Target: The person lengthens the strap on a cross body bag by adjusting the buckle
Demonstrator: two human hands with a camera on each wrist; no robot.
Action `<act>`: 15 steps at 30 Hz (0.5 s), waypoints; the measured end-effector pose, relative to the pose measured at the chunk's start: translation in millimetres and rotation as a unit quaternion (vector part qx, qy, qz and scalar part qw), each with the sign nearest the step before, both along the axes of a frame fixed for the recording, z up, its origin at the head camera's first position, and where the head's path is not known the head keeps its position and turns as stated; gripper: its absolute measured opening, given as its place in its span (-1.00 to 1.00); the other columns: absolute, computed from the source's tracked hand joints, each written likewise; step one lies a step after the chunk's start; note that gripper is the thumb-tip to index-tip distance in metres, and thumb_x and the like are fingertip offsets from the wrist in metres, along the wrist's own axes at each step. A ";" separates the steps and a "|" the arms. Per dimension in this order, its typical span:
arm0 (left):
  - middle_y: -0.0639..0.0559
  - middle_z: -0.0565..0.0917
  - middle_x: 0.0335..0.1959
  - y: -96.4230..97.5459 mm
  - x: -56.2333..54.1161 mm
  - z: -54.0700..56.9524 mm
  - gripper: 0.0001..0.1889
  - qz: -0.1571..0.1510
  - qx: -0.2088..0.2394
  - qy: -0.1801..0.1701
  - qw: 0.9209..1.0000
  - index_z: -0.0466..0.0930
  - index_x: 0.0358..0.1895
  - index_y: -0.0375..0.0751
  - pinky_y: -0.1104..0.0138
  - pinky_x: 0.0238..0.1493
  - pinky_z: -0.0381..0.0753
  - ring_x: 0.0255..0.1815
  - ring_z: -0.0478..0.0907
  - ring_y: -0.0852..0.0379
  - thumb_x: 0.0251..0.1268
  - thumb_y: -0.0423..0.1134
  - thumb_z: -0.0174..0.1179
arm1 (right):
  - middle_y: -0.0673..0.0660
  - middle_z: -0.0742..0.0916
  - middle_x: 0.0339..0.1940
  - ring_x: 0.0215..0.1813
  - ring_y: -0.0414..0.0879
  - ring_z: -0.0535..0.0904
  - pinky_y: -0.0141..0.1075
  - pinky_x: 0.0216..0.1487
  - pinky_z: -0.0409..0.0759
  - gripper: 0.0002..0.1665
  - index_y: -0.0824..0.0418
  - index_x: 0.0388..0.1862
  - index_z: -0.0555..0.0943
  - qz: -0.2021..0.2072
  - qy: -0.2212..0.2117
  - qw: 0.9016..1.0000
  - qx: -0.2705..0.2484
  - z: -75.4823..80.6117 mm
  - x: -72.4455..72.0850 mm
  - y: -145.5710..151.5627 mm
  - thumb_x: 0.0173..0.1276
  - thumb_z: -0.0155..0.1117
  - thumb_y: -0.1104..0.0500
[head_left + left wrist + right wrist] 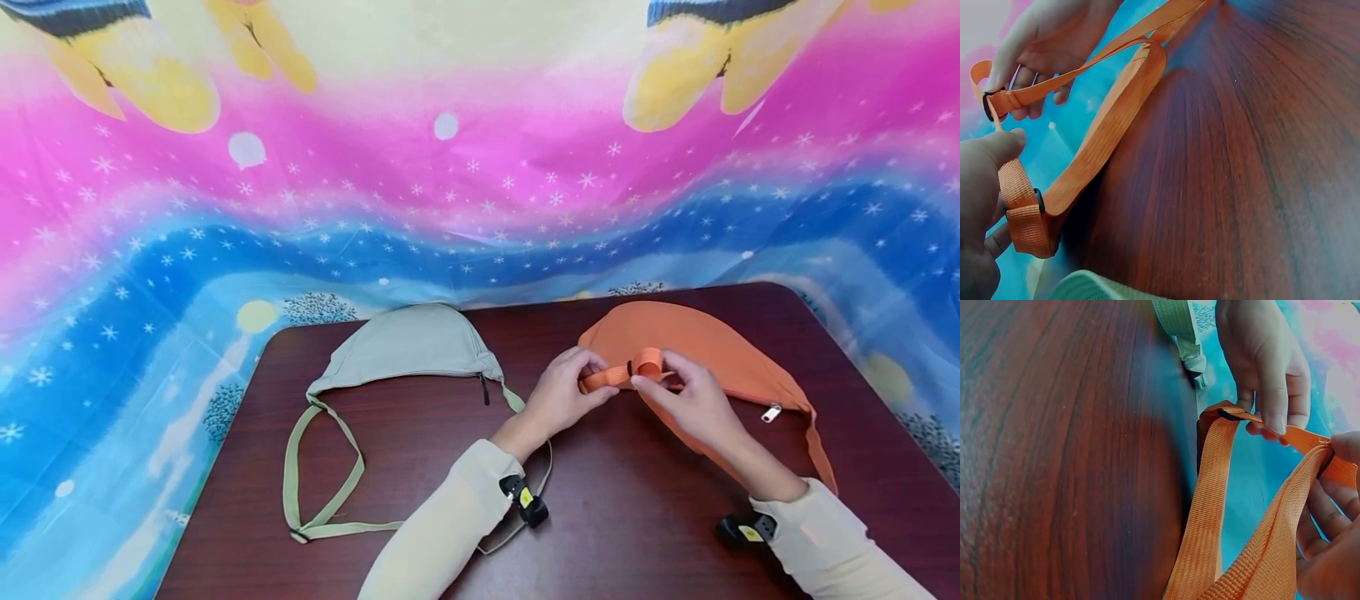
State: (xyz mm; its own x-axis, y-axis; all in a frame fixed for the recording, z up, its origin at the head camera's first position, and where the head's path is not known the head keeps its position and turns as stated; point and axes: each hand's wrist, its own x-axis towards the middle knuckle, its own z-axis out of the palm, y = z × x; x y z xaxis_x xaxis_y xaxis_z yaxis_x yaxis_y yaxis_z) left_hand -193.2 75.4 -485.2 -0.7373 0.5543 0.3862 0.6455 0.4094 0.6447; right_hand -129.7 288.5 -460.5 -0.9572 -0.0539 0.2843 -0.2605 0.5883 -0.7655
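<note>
An orange waist bag point(660, 333) lies at the right of the table, and both hands hold its webbing strap point(606, 378) above the table. My left hand point(561, 392) pinches the strap between thumb and fingers. The right hand point(697, 402) pinches it by a black slider point(988, 106), where the webbing point(649, 360) curls up in a loop. A second black slider point(1039, 200) sits on the strap by the left hand's fingers. From the hands, a length of orange strap point(1210, 481) hangs in a long loop down towards the table.
To the left on the dark wooden table point(600, 517) lies a grey-green waist bag point(412, 346), its green strap point(292, 458) looped in front, partly under the left forearm. The orange bag's zipper pull point(771, 413) points forward. A patterned cloth point(480, 208) hangs behind the table.
</note>
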 end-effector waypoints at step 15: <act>0.09 0.65 0.07 5.2 3.9 0.0 -0.66 -0.016 0.032 0.014 0.999 0.69 0.14 -0.12 0.62 0.07 0.42 0.06 0.53 0.30 0.38 -0.11 0.35 | 0.12 0.75 -0.18 -0.21 -0.14 0.63 -0.38 -0.19 0.59 -0.68 0.23 0.02 0.68 0.012 -0.012 0.999 0.027 -3.3 -1.0 4.6 0.35 0.48 0.14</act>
State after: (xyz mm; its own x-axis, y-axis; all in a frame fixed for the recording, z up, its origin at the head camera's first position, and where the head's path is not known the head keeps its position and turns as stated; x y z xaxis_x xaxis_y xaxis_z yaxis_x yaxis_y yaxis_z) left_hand -189.3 80.7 -485.2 -0.7075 0.5512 0.4423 0.6762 0.3459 0.6505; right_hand -130.7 293.1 -463.8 -0.9617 -0.0924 0.2581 -0.2581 0.6222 -0.7391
